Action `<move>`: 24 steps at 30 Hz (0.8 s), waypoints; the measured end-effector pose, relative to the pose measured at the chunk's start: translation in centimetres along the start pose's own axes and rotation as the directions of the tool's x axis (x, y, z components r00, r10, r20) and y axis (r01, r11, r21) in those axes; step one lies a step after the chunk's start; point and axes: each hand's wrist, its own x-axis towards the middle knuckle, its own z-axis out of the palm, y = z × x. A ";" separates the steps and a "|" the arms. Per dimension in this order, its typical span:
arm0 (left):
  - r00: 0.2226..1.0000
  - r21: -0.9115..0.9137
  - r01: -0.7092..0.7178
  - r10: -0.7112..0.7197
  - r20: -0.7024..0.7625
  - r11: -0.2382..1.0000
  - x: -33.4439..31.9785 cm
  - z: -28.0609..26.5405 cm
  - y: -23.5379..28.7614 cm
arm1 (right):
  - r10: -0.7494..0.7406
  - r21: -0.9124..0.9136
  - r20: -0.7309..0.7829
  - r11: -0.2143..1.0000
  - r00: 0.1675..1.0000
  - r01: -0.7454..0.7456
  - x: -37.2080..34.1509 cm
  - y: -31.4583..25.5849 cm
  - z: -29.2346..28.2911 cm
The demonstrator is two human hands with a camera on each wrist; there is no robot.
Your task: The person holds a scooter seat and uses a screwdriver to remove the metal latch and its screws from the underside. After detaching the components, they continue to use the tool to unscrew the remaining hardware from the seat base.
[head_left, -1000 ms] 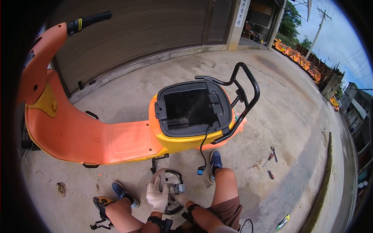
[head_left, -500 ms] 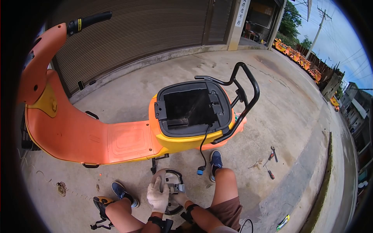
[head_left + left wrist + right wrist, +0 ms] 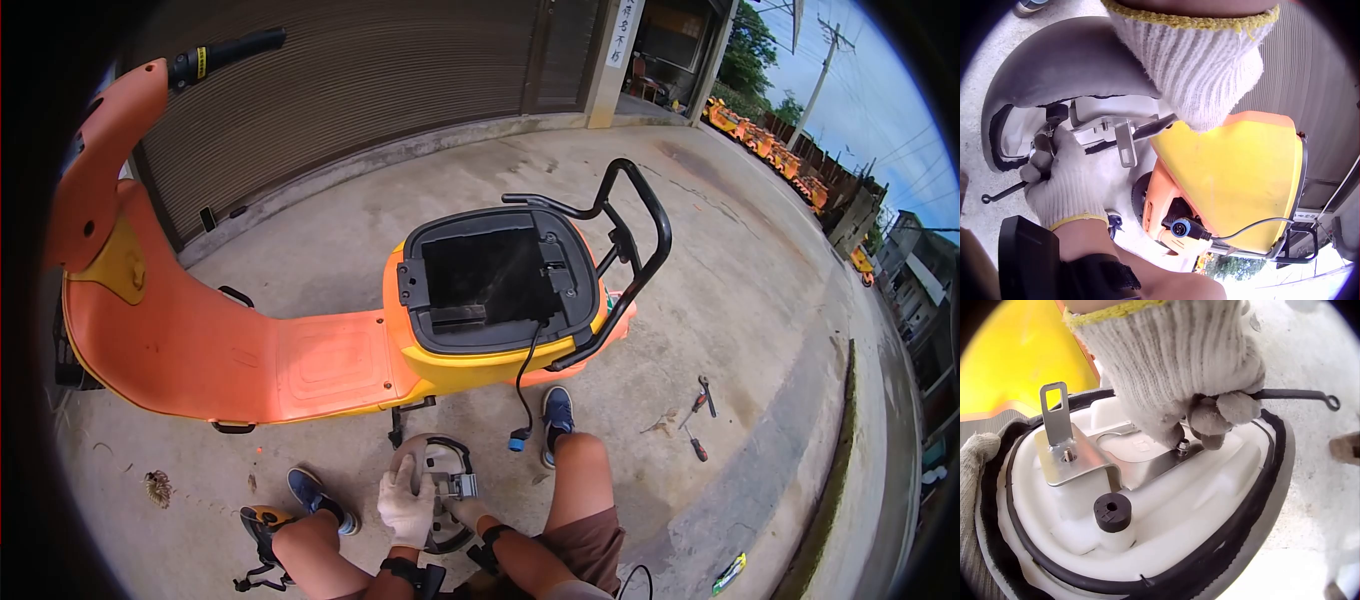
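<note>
A scooter seat (image 3: 433, 448) stands between the person's knees, its white underside (image 3: 1210, 500) turned toward the right hand. Fixed to that underside are a metal bracket (image 3: 1085, 456) and a round black rubber foot (image 3: 1113, 512). The gloved left hand (image 3: 405, 510) grips the seat's edge; in the left wrist view its fingers are hidden behind the seat. Curled fingers of the gloved right hand (image 3: 1179, 369) hold a thin black wrench (image 3: 1294, 395) with a ring end. Their tips are right at a small bolt (image 3: 1182, 446) on the bracket's plate.
An orange and yellow scooter (image 3: 330, 365) stands ahead, seat bay open. From it hangs a black cable with a blue connector (image 3: 516, 440). Tools including a screwdriver (image 3: 697, 450) lie on the concrete at right. Behind is a brown roller shutter (image 3: 350, 90).
</note>
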 end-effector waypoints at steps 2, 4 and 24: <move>1.000 0.013 -0.004 0.004 -0.001 1.000 0.0 0.0 0.0 | -0.011 0.048 -0.015 0.999 1.000 0.012 0.7 0.7 0.9; 1.000 0.026 -0.007 0.007 -0.002 1.000 0.1 0.0 0.0 | -0.022 0.094 -0.030 0.995 0.999 0.025 2.2 1.9 1.9; 0.999 0.022 0.026 -0.027 0.026 0.999 0.0 0.0 0.0 | -0.243 0.124 -0.178 0.956 0.954 0.266 1.5 2.1 2.1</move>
